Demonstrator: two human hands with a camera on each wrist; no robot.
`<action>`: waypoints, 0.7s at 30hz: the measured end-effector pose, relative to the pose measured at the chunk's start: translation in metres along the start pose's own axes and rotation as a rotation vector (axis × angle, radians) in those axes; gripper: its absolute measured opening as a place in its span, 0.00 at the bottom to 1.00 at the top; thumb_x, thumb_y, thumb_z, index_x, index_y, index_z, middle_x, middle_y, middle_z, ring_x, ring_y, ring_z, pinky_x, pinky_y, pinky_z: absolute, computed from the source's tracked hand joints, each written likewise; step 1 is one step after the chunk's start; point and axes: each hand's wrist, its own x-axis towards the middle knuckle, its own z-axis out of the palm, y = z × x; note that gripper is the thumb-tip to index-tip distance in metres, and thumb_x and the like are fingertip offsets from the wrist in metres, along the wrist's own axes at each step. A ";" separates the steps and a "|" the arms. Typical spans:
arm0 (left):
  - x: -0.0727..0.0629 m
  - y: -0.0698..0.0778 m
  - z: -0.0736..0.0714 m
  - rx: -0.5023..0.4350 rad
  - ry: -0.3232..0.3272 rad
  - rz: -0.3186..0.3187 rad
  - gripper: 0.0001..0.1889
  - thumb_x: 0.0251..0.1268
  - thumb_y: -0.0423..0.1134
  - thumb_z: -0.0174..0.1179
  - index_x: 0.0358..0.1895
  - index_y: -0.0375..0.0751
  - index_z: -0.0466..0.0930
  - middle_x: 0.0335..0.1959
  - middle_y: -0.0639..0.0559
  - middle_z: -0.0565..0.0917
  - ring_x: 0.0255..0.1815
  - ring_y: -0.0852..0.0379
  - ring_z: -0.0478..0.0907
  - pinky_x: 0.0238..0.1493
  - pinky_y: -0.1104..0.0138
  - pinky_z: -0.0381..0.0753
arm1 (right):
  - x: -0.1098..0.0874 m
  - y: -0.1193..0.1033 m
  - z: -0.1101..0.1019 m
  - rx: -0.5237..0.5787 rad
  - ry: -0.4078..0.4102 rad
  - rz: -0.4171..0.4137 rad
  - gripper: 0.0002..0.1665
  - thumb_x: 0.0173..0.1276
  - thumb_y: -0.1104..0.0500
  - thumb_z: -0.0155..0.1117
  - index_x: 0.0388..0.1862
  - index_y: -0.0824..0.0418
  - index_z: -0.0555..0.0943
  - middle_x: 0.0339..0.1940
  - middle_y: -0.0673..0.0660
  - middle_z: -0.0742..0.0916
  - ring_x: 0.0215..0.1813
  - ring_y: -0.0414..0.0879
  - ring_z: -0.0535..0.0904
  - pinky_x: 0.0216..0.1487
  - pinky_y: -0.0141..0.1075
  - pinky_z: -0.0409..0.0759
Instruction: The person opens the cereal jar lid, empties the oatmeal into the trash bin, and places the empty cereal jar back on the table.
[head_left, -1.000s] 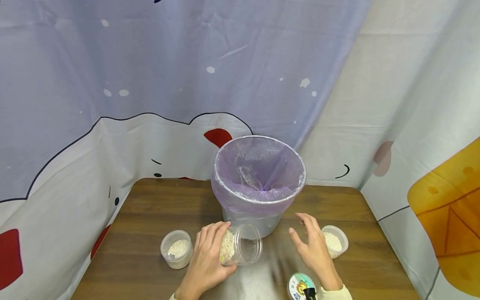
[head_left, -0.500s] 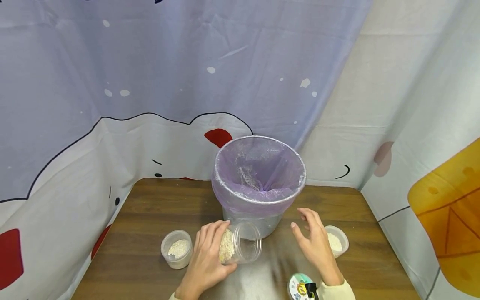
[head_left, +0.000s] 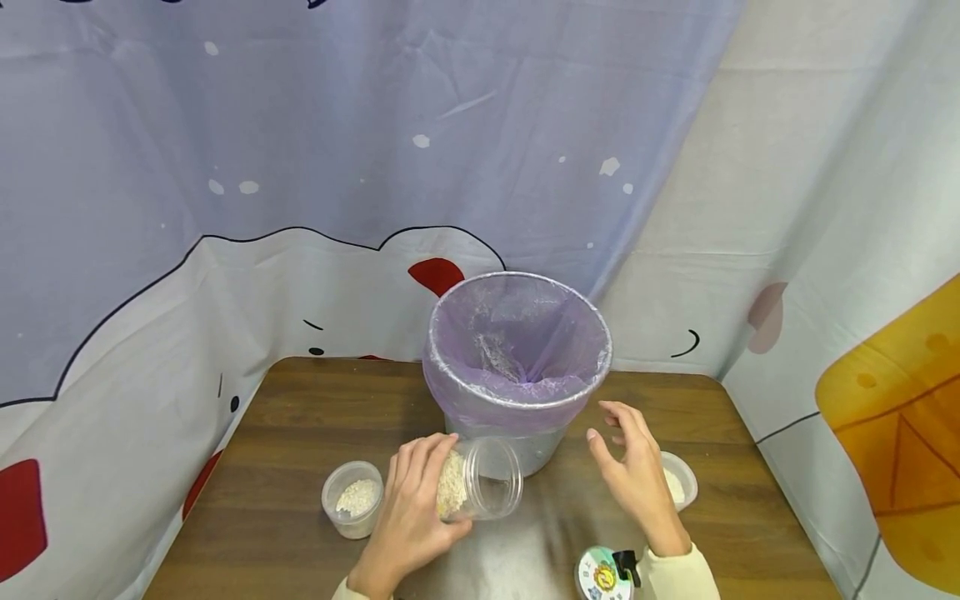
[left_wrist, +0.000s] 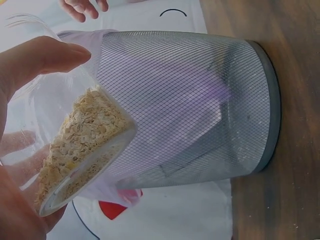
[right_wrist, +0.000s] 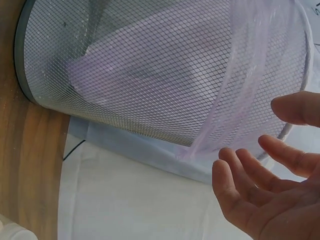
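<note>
My left hand (head_left: 412, 504) grips a clear plastic jar (head_left: 495, 479) from its left side. The jar lies tipped over, its uncovered mouth facing right, just in front of the waste bin. Oat flakes (left_wrist: 87, 130) are heaped along its lower wall and base in the left wrist view. My right hand (head_left: 637, 475) holds nothing; its fingers are relaxed and slightly bent, to the right of the bin. Seen from the right wrist, those fingertips (right_wrist: 225, 172) overlap the bag's lower edge. The mesh waste bin (left_wrist: 185, 110) wears a purple bag (head_left: 517, 417) folded over its rim.
On the wooden table (head_left: 300, 417), a small tub (head_left: 352, 500) of pale flakes stands left of my left hand. Another tub (head_left: 681, 482) is partly behind my right hand. A round printed lid (head_left: 597, 573) lies by the right sleeve. Patterned curtains (head_left: 360, 150) surround the table.
My right hand has shifted forward and slightly right, covering more of the right tub. My left hand has raised the tilted jar a little toward the bin.
</note>
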 end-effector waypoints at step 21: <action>0.009 -0.005 -0.010 0.021 -0.015 -0.003 0.53 0.13 0.48 0.72 0.60 0.36 0.68 0.51 0.45 0.73 0.50 0.47 0.67 0.50 0.55 0.66 | 0.021 -0.013 -0.009 0.058 0.075 0.030 0.22 0.67 0.52 0.55 0.56 0.61 0.73 0.57 0.56 0.74 0.54 0.47 0.72 0.46 0.34 0.76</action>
